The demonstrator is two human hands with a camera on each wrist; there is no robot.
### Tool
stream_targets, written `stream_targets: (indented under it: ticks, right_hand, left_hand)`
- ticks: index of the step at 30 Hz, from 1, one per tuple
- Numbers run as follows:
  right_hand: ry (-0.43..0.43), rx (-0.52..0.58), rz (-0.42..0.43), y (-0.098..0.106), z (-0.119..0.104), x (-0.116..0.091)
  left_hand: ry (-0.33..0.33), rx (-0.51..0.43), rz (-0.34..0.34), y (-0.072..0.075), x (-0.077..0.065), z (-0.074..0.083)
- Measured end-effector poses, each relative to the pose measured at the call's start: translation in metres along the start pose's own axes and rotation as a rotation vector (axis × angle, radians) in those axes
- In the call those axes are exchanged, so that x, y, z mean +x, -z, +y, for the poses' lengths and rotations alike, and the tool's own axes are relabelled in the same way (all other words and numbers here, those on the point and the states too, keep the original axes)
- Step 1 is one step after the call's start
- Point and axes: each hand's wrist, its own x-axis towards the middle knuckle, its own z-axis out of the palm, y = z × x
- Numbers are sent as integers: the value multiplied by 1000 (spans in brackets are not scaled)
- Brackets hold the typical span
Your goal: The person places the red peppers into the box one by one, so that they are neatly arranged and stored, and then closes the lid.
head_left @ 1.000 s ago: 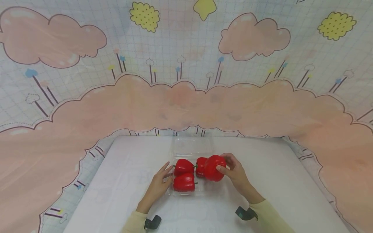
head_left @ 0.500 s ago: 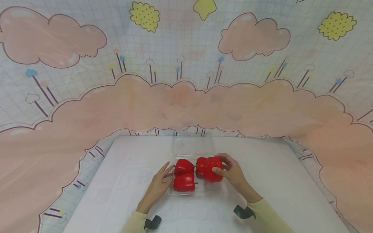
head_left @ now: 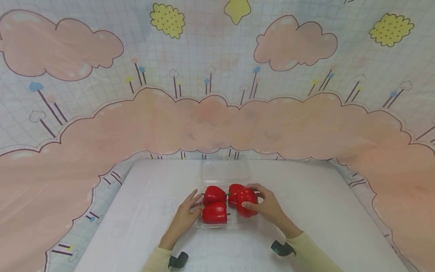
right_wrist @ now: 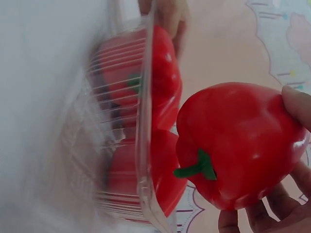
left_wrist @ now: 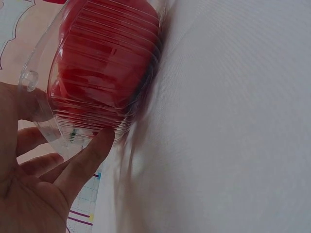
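A red bell pepper (head_left: 247,203) is gripped by my right hand (head_left: 266,206) above the right part of a clear plastic box. Its green stem (right_wrist: 197,169) points toward the box in the right wrist view. Inside the box (left_wrist: 129,127) lie three more red bell peppers: a back left one (head_left: 214,195), a front left one (head_left: 215,213) and a back right one (head_left: 234,193), partly hidden behind the held pepper. At the box's left side, my left hand (head_left: 185,213) rests its spread, mostly straight fingers (left_wrist: 90,158) against the ribbed wall and rim.
The box's transparent lid (head_left: 225,172) lies folded back behind it. A white table (head_left: 153,196) carries everything. Behind hangs a patterned cloth (head_left: 217,124) with clouds. A dark wrist camera (head_left: 178,260) sits on each sleeve.
My right hand has brought the held pepper left and a little nearer to me, tilting it over the right part of the box. The left hand stays in place.
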Motion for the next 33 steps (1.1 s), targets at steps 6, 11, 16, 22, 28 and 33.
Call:
stream_targets:
  ticks: [6,11,16,22,28,33]
  right_hand:
    - [5,-84,11,-5,0,-1]
    - [30,-131,-4,-9,2,0]
    - [7,-162,-29,-12,3,0]
    - [-14,-164,-52,-13,3,0]
    - [7,-183,-113,-11,3,-1]
    - [48,-217,-173,-10,3,-1]
  left_hand:
    - [-11,-4,2,0,0,0]
    - [-12,-8,7,0,-2,1]
    - [-16,-8,6,0,-1,0]
    - [-9,-9,4,0,-1,0]
    - [2,-14,-1,0,-2,1]
    - [6,-28,-11,0,-2,2]
